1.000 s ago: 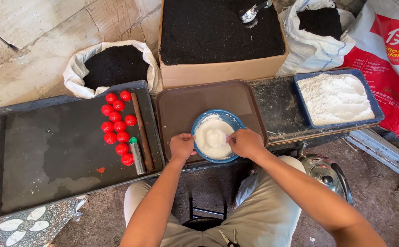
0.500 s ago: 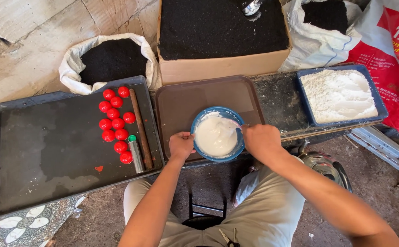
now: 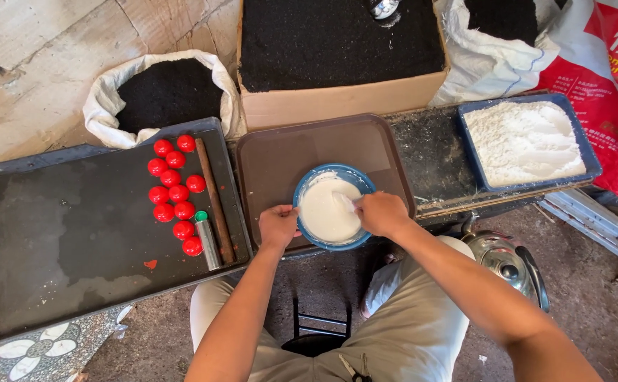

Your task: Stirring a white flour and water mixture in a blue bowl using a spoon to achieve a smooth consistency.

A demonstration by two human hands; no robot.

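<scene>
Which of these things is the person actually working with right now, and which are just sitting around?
In use:
left hand steadying the blue bowl
right hand in the white paste
brown tray under the bowl

Lying about:
red balls
black tray
tray of white powder
box of black powder
kettle

Red sack (image 3: 617,92) (cut off, right edge)

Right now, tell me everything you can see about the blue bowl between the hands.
The blue bowl is round and shallow, with a blue rim, and is nearly full of a smooth white paste. It sits upright near the front edge of the brown tray. The left hand grips its left rim; the right hand reaches in from the right, fingers in the paste. Its material cannot be told.
</scene>
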